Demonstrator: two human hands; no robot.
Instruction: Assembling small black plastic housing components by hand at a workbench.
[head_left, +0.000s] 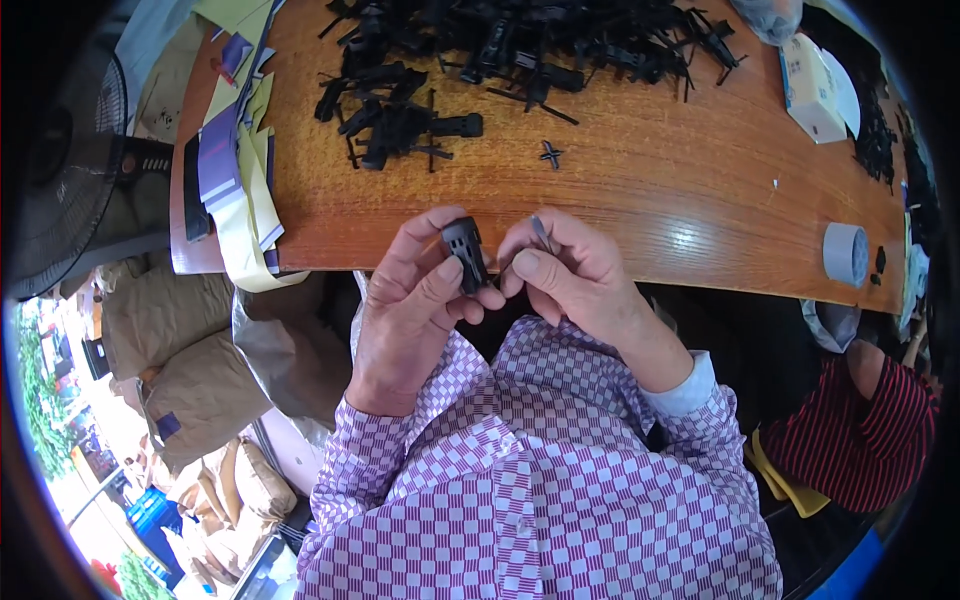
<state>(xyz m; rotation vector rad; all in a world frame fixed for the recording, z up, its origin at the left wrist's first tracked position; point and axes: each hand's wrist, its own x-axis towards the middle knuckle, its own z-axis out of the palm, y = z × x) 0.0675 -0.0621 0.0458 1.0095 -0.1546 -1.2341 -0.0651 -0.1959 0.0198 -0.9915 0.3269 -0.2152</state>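
Just off the near edge of the wooden table, my left hand (420,285) grips a black slotted plastic part (463,255) between thumb and fingers, held roughly upright. Close beside it, my right hand (570,265) is closed in a pinch around a thin, dark grey tool (541,233), whose flattened end sticks up past the fingers. The tool's lower end is hidden by my fingers. Beyond my hands, a small black cross-shaped piece (550,154) lies alone on the table. Farther back spreads a heap of black plastic parts (500,45) with thin strips sticking out.
The wooden table (640,190) ends just beyond my lap. Yellow and purple paper strips (225,165) line its left side, near a fan (75,150). On the right are a tape roll (846,253) and a white box (815,90). A person in a striped garment (850,435) sits at right.
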